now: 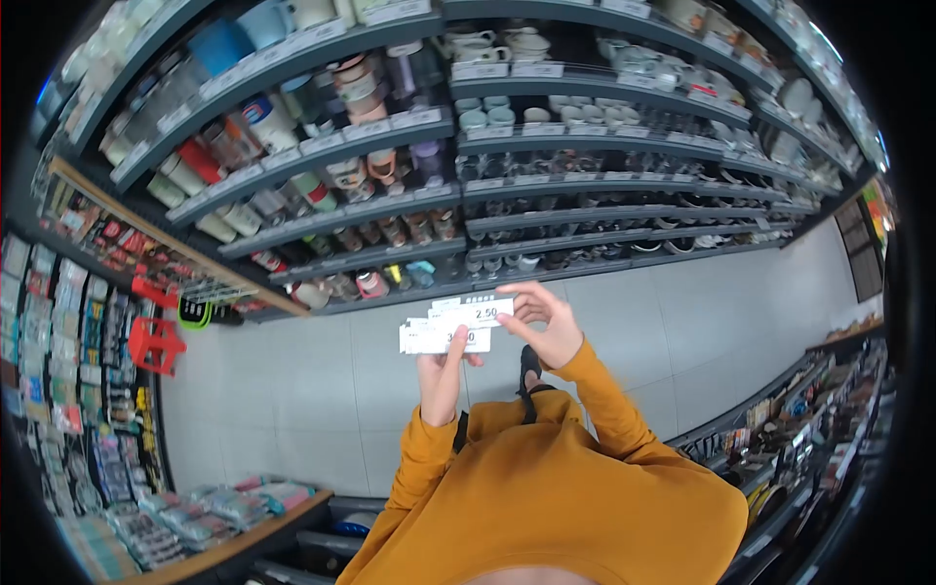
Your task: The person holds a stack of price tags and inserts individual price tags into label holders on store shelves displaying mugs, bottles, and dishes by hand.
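Note:
Several white price labels [419, 340] are fanned out in front of me, above the floor. My left hand [444, 375] grips them from below, its thumb pressed across the lower label, partly covering the printed number. An upper label [460, 316] reads 2.50. At that label's right end, my right hand [546, 324] pinches the edge between thumb and fingers. Other labels lie behind these, mostly hidden.
Ahead stand tall shelves with bottles, tumblers [359, 88], cups [485, 112] and glassware, with price strips along the edges. A red plastic stool [156, 343] is at left, near packaged goods. Pale floor tiles [312, 390] lie below; another shelf [780, 439] runs along the right.

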`<state>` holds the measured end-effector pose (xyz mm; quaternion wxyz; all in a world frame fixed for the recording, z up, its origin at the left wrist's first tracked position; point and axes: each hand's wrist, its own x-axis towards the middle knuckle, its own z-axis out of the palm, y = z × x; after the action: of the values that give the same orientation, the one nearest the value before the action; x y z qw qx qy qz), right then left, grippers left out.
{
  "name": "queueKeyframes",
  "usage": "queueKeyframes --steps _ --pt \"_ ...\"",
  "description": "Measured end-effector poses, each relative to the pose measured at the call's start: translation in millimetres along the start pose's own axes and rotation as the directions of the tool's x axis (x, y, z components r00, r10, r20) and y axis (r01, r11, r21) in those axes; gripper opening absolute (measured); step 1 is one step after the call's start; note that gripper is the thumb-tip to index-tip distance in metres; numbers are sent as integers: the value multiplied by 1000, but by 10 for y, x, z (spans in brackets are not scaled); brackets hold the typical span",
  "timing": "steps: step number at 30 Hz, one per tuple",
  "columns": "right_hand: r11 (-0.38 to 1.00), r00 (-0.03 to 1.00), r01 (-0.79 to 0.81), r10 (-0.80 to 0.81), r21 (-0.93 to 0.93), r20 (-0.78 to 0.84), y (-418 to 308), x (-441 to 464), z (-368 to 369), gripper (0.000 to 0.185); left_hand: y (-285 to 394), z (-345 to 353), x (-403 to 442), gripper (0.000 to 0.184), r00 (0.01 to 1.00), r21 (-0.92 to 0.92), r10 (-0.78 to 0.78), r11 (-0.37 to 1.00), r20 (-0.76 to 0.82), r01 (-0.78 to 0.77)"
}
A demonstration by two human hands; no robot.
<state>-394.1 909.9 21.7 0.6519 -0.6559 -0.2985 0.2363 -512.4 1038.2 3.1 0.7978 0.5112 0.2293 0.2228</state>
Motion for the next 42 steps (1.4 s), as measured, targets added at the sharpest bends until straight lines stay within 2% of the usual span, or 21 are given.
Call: queueKeyframes --steps 5,8,12,17,21,25,32,37,38,39,42 --pt "996 999 -32 29 -86 -38 126 -190 -192 33 -234 114 -50 19 995 -8 -99 995 35 99" --pt "995 994 -88 84 -48 -64 156 -297 -402 32 -334 274 -58 19 989 15 -138 990 62 137" --pt "998 992 -56 55 -10 -114 231 -417 -860 31 -491 714 -16 20 981 54 -161 986 109 156" --pt "992 981 -119 110 -45 -160 342 -663 -1870 28 -929 1562 149 22 947 116 -180 981 266 154" --pt "964 955 -253 235 -86 -180 322 -960 -2855 21 -1307 2430 209 23 880 171 -302 952 366 255" --pt "968 943 -247 231 -43 -239 500 -1164 -3682 20 -1695 3123 290 28 815 234 -360 931 455 281" --pt "968 930 -192 127 -162 -346 436 -1031 -4606 19 -1826 3841 653 35 836 176 -313 949 451 260" --pt "979 928 -118 49 -166 -369 627 -654 -4979 19 -1993 4014 936 35 831 242 -328 940 450 240" --pt "977 927 -101 23 -190 -374 647 -561 -5058 19 -2013 4050 990 35 830 259 -334 936 446 238" --pt "937 919 -112 -28 -330 -392 598 -451 -5119 17 -2038 4090 1040 34 831 273 -340 933 441 236" --pt "899 934 -49 -112 -434 -339 587 -49 -5360 17 -2128 4192 1193 33 842 208 -323 944 432 256"
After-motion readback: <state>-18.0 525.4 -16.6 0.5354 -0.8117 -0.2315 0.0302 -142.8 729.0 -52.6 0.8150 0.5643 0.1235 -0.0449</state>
